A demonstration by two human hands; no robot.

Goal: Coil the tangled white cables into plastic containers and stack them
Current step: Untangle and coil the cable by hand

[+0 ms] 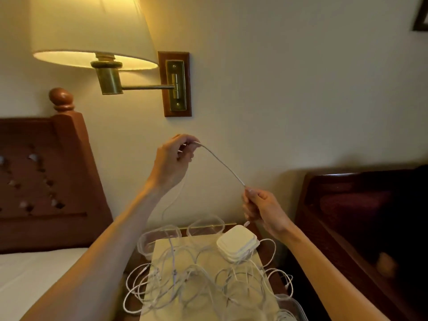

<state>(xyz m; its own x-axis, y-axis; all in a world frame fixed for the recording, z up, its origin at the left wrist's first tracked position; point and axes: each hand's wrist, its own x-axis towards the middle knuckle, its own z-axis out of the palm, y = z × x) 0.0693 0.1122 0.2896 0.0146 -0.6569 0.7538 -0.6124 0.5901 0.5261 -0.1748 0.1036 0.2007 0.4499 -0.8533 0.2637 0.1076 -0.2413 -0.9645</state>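
Tangle (pixel 196 281) still heaped at nightstand (pixel 269 252) front edge, tubs (pixel 205 224) along back edge; left hand (pixel 172 158) and right hand (pixel 261 208) each pinch one cable (pixel 222 164), stretched overhead, likely to free it.

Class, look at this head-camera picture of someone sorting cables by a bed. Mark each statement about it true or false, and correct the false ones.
1. Both hands hold the same stretch of white cable. True: the left hand and right hand pinch it between them.
2. The wall lamp is switched off. False: its shade glows.
3. A stack of white lids sits on the table. True.
4. The loose cables are already coiled in the containers. False: they lie tangled on the table.
5. The left hand is lower than the right. False: it is higher.
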